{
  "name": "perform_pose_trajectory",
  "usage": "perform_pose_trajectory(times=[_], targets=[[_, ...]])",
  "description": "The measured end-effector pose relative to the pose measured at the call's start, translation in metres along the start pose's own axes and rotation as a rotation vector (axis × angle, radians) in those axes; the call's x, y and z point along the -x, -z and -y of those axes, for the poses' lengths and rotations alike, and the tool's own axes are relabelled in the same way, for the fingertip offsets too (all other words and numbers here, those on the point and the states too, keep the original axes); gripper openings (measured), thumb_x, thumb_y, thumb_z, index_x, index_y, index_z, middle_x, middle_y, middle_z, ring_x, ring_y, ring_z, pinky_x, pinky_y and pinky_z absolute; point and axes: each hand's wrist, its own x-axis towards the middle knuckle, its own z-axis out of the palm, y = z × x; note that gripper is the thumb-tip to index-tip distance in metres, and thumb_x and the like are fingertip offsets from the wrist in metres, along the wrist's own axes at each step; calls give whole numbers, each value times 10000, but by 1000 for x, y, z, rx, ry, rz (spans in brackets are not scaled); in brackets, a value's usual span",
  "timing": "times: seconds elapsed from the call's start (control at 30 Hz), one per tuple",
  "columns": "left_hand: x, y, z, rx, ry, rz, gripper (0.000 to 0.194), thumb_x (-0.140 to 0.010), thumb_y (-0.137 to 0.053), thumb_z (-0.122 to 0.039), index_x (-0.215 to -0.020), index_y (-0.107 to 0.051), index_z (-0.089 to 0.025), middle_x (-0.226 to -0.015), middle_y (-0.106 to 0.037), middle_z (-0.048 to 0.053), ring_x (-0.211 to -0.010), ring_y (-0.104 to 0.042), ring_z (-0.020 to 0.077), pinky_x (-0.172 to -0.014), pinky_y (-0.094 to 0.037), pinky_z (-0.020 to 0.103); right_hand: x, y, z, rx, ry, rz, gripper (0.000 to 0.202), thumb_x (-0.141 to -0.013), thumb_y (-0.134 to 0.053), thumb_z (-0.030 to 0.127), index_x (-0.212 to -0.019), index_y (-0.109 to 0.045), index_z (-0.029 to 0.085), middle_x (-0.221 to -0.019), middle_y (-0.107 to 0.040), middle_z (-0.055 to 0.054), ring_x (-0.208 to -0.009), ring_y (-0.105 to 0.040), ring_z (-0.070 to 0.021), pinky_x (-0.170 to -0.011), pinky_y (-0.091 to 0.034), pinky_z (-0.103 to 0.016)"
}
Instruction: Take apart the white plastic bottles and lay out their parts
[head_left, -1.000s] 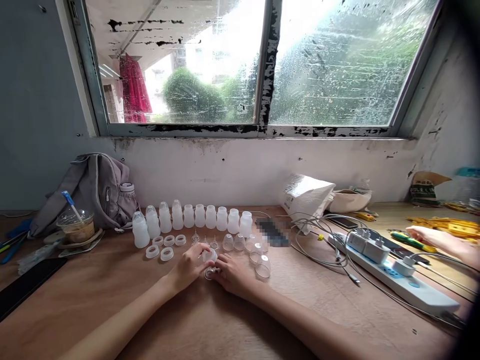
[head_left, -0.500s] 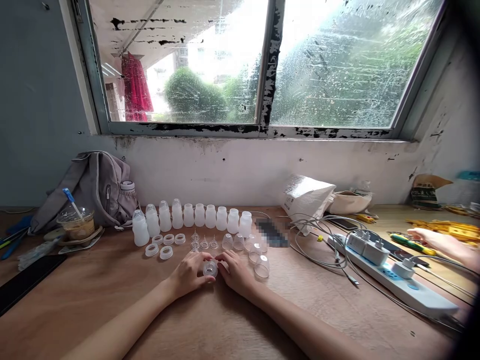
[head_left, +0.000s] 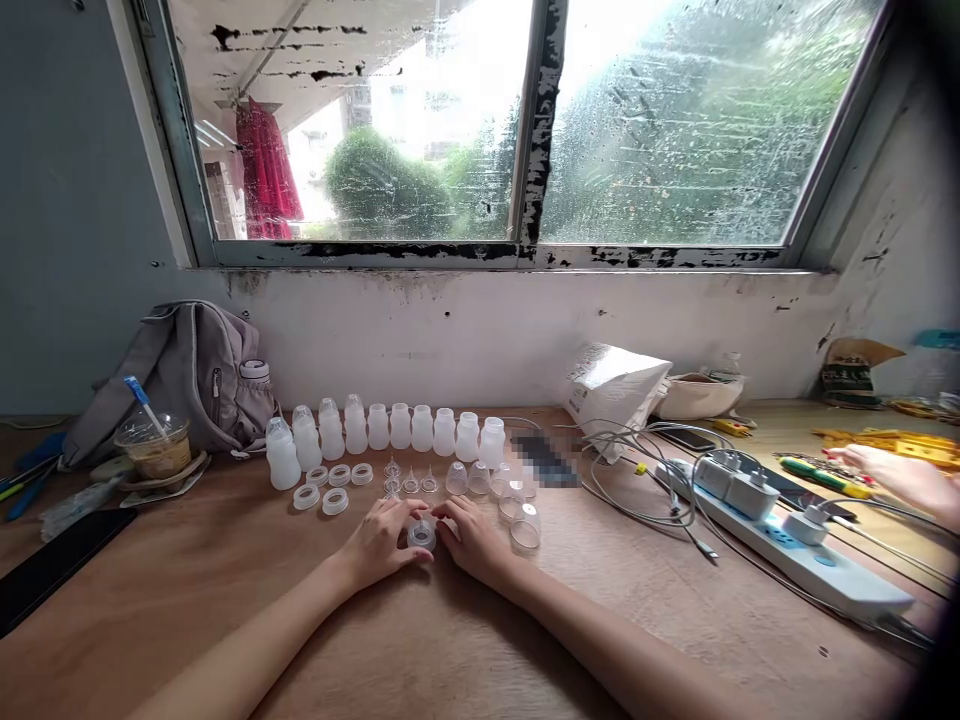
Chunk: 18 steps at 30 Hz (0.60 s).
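Note:
Between my two hands, low over the wooden table, is a translucent ring with a clear nipple in it (head_left: 421,536). My left hand (head_left: 385,540) holds it from the left, with thumb and fingers round its side. My right hand (head_left: 472,540) is bent close on its right, fingertips near the ring's upper edge; whether they press on it is hard to tell. Just beyond are clear nipples (head_left: 410,482). White rings (head_left: 335,501) lie to the left, and clear domed caps (head_left: 525,530) stand to the right. A row of frosted bottles (head_left: 422,430) stands behind, the left ones capped.
A backpack (head_left: 199,380), a drink cup (head_left: 154,448) and a black phone (head_left: 64,565) are at the left. On the right lie looped cables (head_left: 637,500), a power strip (head_left: 795,550) and a white bag (head_left: 619,390). Another person's hand (head_left: 892,475) is at far right.
The view has shifted slightly. My hands stay around the ring and nipple, which now show a little more upright. The other person's hand has moved slightly.

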Motion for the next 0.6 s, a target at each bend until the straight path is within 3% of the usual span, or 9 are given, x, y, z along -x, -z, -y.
perform_pose_trajectory(times=[0.17,0.33,0.47,0.6], targets=[[-1,4,-3,38,24,-55,343,-786,-482,-385,-1077,-490,-203,-957,-583,64,-911,-510,208,-822,-382,353,0,-1,-1,-17,18,7,203,-759,-408,76,-880,-532,181,-872,-573,-58,-851,-515,-176,-760,-407,-302],[-3,4,-6,53,64,-57,152,-785,-484,-323,-838,-572,-211,-875,-593,40,-866,-502,202,-804,-391,344,2,2,0,-80,46,5,415,-664,-379,4,-1031,-444,188,-895,-546,-47,-865,-504,-166,-788,-400,-303],[-3,4,-10,106,141,-79,163,-816,-424,-304,-785,-554,-211,-765,-587,20,-768,-518,176,-707,-410,294,3,7,6,-86,107,53,477,-619,-403,12,-1063,-404,185,-977,-525,-64,-926,-483,-182,-821,-385,-322],[-3,4,-18,294,238,-103,192,-836,-377,-339,-782,-507,-208,-660,-563,-13,-592,-513,126,-560,-393,230,5,8,14,-110,154,57,369,-692,-453,96,-1045,-407,194,-1002,-529,-71,-936,-487,-185,-818,-389,-317]])
